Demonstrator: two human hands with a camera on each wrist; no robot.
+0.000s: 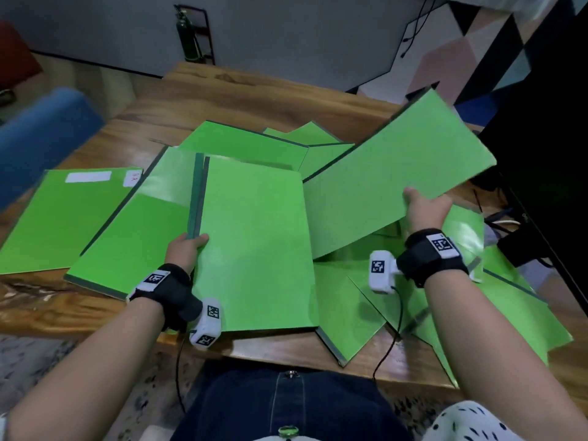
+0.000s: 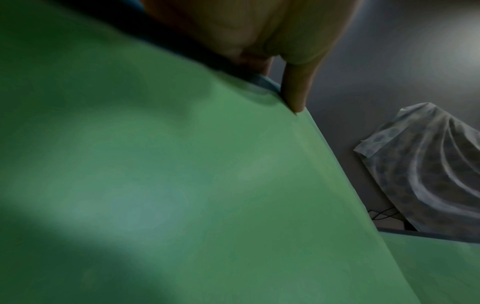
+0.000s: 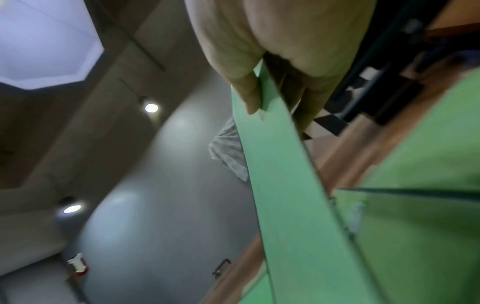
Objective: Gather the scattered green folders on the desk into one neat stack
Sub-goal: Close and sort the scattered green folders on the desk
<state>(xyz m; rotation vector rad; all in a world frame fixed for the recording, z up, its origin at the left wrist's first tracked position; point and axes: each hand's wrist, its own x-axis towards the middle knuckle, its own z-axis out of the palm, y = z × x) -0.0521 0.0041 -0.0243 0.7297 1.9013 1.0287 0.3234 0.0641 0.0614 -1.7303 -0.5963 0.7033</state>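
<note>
Several green folders lie scattered and overlapping across the wooden desk (image 1: 222,97). My left hand (image 1: 186,249) grips the left spine edge of a raised green folder (image 1: 254,246) at the middle front; in the left wrist view its thumb (image 2: 296,90) lies on that folder (image 2: 182,185). My right hand (image 1: 424,208) pinches the near edge of another green folder (image 1: 391,176), lifted and tilted above the right side of the pile. In the right wrist view thumb (image 3: 249,96) and fingers clamp this folder (image 3: 285,185) edge-on.
A folder with white labels (image 1: 63,218) lies flat at the far left. A blue chair (image 1: 41,138) stands left of the desk. A black monitor (image 1: 547,154) and cables crowd the right edge. A fire extinguisher (image 1: 187,36) stands by the back wall.
</note>
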